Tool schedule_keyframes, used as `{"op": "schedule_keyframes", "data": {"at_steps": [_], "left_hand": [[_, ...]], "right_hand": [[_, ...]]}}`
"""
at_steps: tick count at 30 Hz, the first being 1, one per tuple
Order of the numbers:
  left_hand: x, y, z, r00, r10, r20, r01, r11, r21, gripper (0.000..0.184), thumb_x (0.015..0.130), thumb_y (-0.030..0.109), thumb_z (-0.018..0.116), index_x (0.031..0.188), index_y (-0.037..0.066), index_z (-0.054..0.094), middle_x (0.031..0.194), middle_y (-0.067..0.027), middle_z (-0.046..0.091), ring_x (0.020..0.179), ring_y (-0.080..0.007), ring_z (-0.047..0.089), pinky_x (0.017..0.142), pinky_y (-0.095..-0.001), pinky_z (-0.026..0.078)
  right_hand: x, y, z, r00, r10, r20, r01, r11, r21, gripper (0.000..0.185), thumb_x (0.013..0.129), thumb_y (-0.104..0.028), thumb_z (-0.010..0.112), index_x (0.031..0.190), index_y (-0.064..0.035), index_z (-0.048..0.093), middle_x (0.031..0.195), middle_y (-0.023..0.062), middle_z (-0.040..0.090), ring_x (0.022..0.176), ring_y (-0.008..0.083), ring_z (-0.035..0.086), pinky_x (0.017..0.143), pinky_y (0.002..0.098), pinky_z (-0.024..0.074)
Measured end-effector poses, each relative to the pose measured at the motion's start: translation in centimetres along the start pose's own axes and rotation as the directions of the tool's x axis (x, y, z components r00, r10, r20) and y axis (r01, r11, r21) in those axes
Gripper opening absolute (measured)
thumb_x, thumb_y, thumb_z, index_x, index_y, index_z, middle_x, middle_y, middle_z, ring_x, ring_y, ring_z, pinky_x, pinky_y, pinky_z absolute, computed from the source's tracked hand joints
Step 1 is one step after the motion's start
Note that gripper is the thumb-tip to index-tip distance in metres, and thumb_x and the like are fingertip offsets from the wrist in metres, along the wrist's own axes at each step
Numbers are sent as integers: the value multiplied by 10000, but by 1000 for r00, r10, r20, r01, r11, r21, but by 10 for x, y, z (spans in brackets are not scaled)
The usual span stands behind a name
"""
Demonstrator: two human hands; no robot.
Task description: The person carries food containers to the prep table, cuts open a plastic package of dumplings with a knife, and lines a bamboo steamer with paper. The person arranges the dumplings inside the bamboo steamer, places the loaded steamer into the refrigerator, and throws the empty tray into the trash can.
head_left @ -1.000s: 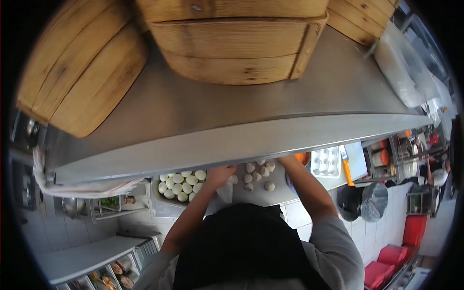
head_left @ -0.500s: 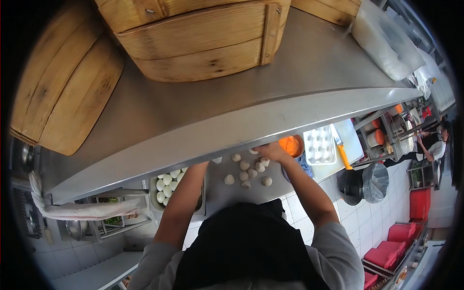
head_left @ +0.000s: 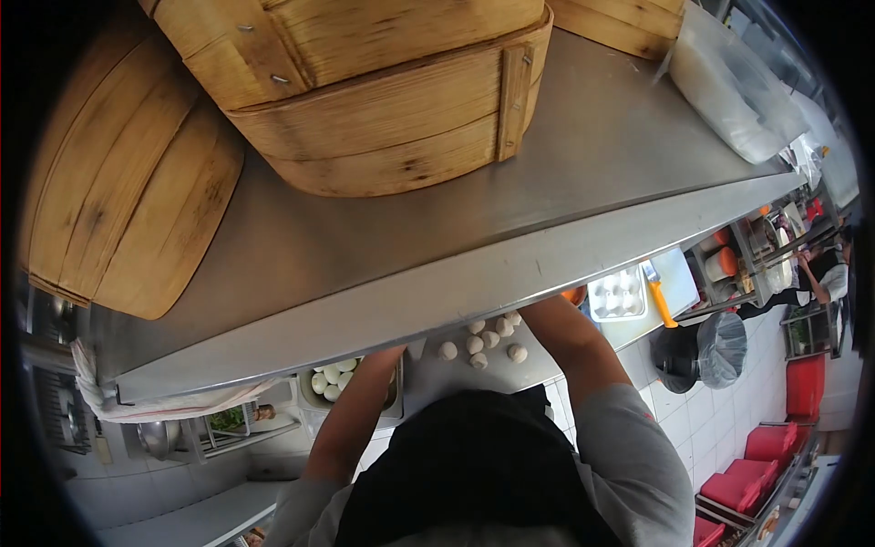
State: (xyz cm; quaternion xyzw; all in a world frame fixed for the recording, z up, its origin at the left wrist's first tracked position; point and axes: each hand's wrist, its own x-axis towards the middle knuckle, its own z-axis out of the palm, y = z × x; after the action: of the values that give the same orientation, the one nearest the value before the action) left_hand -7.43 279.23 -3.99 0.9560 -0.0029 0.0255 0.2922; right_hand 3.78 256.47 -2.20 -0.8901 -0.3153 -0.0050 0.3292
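Both hands reach under a steel shelf [head_left: 383, 314], whose front edge hides the fingers. My left hand [head_left: 392, 354] shows only at the wrist, beside a metal pan [head_left: 399, 394] of peeled-looking white eggs [head_left: 332, 376]. A small pale edge [head_left: 416, 349] sticks out next to it; I cannot make out what it is. My right hand [head_left: 544, 308] is covered past the wrist, to the right of several small pale dough balls [head_left: 447, 350] lying on the steel worktop [head_left: 437, 378]. Whatever either hand holds is hidden.
Large wooden steamers [head_left: 383, 137] and a clear plastic tub [head_left: 734, 91] stand on the shelf. To the right are an orange-filled bowl [head_left: 575, 294], a white moulded tray [head_left: 618, 295] and an orange-handled knife [head_left: 663, 305]. Lined bins [head_left: 720, 351] stand below; another person [head_left: 831, 281] is far right.
The view has shifted, so the shelf edge sits lower and covers more of the worktop. My right hand, partly visible among the dough balls before, is now hidden beneath the shelf.
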Motion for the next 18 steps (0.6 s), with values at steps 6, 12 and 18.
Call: {"op": "schedule_keyframes", "data": {"at_steps": [6, 12, 18], "left_hand": [[-73, 48, -3, 932, 32, 361, -77, 991, 111, 471, 835, 315, 730, 1194, 49, 581, 1241, -191, 565, 1058, -412, 630, 893, -484, 529], [-89, 34, 35, 933, 123, 338, -151, 987, 60, 479, 807, 325, 749, 1168, 53, 591, 1204, -182, 550, 1039, -403, 628, 874, -487, 534], [-100, 26, 36, 939, 64, 338, -60, 998, -22, 409, 799, 210, 725, 1162, 53, 616, 1159, -179, 589, 1056, -376, 624, 887, -460, 527]], "right_hand": [[-14, -5, -16, 993, -105, 63, 119, 949, -291, 271, 902, -134, 630, 1161, -55, 624, 969, 136, 699, 880, 281, 703, 654, 335, 569], [-78, 12, -28, 964, -37, 262, 133, 924, -359, 277, 865, -84, 608, 1141, -80, 632, 993, 151, 672, 916, 337, 689, 696, 390, 576], [-128, 30, 2, 949, 39, 313, 49, 962, -268, 280, 848, -79, 600, 1120, -124, 650, 995, 173, 631, 933, 348, 671, 781, 442, 565]]}}
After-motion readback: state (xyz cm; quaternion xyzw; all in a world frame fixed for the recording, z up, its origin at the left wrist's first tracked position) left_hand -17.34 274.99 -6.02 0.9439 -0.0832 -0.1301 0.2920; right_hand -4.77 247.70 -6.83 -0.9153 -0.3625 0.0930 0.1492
